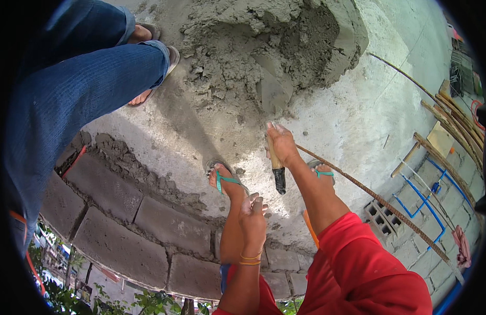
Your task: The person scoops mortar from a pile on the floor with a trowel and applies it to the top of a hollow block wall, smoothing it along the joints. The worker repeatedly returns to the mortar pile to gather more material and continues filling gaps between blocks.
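My right hand (281,143) is wrapped round the wooden handle of a trowel (275,95), whose butt end is covered in black. Its grey, mortar-smeared blade points away from me and rests at the near edge of a heap of wet mortar (222,65). Closer to me, my left hand (253,218) hangs free with its fingers curled in. Nothing shows between them, and the hand is apart from the trowel and the mortar.
Another person in blue jeans (96,79) stands at the left. A block wall (122,247) with mortar along it curves across the lower left. A rusty steel bar (374,197) slants past my right arm. Hollow block (384,218), blue pipes (424,202) and wood poles (456,126) are at right.
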The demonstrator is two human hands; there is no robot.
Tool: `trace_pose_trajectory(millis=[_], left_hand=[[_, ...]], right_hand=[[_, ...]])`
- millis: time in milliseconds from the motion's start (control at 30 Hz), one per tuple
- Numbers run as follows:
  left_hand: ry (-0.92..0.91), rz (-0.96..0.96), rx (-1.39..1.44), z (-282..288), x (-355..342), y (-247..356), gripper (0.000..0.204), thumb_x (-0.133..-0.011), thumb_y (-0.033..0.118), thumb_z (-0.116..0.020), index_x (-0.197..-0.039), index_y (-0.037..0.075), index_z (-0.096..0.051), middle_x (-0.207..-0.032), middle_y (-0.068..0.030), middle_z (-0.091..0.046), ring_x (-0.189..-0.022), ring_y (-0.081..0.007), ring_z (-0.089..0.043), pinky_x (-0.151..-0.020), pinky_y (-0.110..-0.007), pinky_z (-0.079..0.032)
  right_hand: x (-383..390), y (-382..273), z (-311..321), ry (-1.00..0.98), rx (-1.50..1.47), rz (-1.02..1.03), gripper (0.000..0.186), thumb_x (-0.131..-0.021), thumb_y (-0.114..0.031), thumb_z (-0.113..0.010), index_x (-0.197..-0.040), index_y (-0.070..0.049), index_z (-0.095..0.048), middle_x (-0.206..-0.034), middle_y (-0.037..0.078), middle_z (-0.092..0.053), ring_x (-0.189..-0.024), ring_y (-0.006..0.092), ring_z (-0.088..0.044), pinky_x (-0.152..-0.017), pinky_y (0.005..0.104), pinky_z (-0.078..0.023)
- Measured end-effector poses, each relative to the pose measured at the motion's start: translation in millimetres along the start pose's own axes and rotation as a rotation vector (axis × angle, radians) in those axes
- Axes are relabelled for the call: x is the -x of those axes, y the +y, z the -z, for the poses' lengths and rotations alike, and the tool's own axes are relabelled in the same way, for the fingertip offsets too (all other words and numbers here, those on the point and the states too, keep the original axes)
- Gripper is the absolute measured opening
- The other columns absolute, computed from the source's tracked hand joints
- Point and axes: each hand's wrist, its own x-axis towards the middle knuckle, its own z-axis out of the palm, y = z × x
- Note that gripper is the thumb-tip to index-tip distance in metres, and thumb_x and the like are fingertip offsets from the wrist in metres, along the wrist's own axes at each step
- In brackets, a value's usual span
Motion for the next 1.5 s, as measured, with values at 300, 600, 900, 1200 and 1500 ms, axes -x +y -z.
trace_pose_trajectory(millis=[300, 600, 900, 1200, 1500], left_hand=[[0.011, -0.142, -0.047, 9, -12, 15, 0.032, -0.103, 0.019, -0.062, -0.125, -0.004, -0.062, -0.103, -0.007, -0.066, -0.086, -0.0128, -0.062, -0.076, -0.028, -0.05], [-0.063, -0.079, -0.118, 8, -10, 9, 0.032, -0.103, 0.023, -0.059, -0.124, -0.001, -0.062, -0.111, -0.0099, -0.068, -0.089, -0.0174, -0.067, -0.084, -0.033, -0.052], [-0.037, -0.124, -0.089, 2, -9, 12, 0.031, -0.103, 0.022, -0.062, -0.122, -0.002, -0.064, -0.095, -0.005, -0.065, -0.082, -0.0116, -0.061, -0.072, -0.027, -0.048], [-0.003, -0.108, -0.041, 8, -18, 17, 0.031, -0.104, 0.021, -0.058, -0.123, -0.003, -0.062, -0.101, -0.0073, -0.068, -0.087, -0.0133, -0.064, -0.081, -0.031, -0.051], [-0.023, -0.171, -0.104, 24, -17, 16, 0.031, -0.104, 0.019, -0.06, -0.124, -0.004, -0.062, -0.1, -0.0064, -0.065, -0.086, -0.0112, -0.062, -0.078, -0.027, -0.049]], right_hand=[[-9, 15, -10, 0.131, -0.106, -0.209, 0.027, -0.095, -0.027, -0.073, -0.103, -0.012, -0.052, -0.065, 0.001, -0.05, -0.044, 0.0149, -0.048, -0.039, 0.0345, -0.041], [-68, 7, -5, 0.413, 0.748, 0.551, 0.079, -0.095, -0.053, -0.066, -0.138, 0.013, -0.053, -0.129, 0.034, -0.063, -0.121, 0.0461, -0.062, -0.103, 0.0411, -0.051], [0, -11, -11, 0.142, 0.337, 0.285, 0.087, -0.099, -0.059, -0.057, -0.14, 0.017, -0.049, -0.108, 0.033, -0.068, -0.094, 0.0374, -0.071, -0.087, 0.039, -0.056], [55, 68, -2, 0.134, -0.113, -0.096, 0.043, -0.106, -0.048, -0.055, -0.112, -0.006, -0.06, -0.074, 0.003, -0.058, -0.057, 0.0122, -0.053, -0.053, 0.0294, -0.05], [-87, 27, -39, 0.072, -0.142, 0.015, 0.023, -0.088, -0.013, -0.074, -0.096, -0.004, -0.055, -0.065, 0.004, -0.053, -0.046, 0.0154, -0.048, -0.041, 0.0348, -0.041]])
